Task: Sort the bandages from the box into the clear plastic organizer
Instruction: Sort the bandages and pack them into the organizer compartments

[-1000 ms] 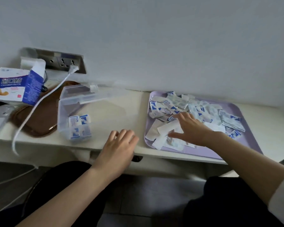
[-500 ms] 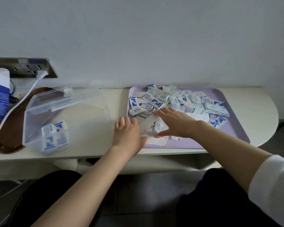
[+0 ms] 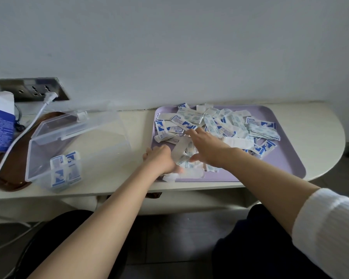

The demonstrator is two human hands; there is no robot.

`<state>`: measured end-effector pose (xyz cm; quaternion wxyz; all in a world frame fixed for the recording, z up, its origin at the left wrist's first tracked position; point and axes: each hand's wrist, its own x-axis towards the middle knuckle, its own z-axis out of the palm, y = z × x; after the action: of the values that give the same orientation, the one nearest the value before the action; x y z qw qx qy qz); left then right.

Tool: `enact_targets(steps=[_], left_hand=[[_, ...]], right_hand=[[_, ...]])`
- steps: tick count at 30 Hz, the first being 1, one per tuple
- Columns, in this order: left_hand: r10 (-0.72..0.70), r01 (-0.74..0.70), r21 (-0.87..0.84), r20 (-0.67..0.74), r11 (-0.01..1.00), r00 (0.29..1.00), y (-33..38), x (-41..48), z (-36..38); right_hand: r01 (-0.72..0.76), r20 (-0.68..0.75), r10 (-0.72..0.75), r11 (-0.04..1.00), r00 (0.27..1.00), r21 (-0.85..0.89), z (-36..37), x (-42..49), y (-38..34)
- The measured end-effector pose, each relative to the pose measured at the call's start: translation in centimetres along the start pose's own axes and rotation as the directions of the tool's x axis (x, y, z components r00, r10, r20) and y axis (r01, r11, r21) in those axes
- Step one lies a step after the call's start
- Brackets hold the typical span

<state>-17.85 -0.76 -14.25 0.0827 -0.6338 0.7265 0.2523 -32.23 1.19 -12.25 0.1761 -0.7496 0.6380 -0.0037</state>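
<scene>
While we reach over the tray (image 3: 286,158), both hands on the bandages (image 3: 220,123), left hand (image 3: 161,161) fingers curled, grip unclear, right hand (image 3: 205,147) fingers spread, organizer (image 3: 54,137) left on the tabletop (image 3: 137,121), a few bandages inside.

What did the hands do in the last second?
The left hand moved from the table edge rightward onto the purple tray, joining the right hand in the loose bandages. The clear organizer, with its few bandages, looks unchanged.

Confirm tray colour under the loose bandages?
Pale lilac tray, plain with no pattern; seen in the head view.
</scene>
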Motion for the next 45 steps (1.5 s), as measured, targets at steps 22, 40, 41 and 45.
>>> enact_targets(steps=[22, 40, 41, 45], left_hand=[[0.053, -0.1, -0.713, -0.088, 0.694, 0.995, 0.8, 0.2, -2.3], [0.097, -0.109, -0.852, -0.069, 0.512, 0.993, 0.3, -0.9, -3.6], [0.098, -0.107, -0.853, -0.066, 0.511, 0.993, 0.2, -0.9, -3.5], [0.043, -0.093, -0.857, -0.083, 0.507, 0.996, 0.2, -0.8, -3.3]], right_hand=[[0.114, -0.496, -0.058, 0.99, 0.866, 0.084, -1.5, -0.6, -1.8], [0.192, -0.367, -0.066, 0.929, 0.928, 0.317, -0.2, 0.0, -2.2], [0.194, -0.36, -0.072, 0.929, 0.93, 0.317, -0.2, 0.0, -2.2], [0.206, -0.371, -0.072, 0.918, 0.926, 0.337, -0.5, -0.1, -2.3]])
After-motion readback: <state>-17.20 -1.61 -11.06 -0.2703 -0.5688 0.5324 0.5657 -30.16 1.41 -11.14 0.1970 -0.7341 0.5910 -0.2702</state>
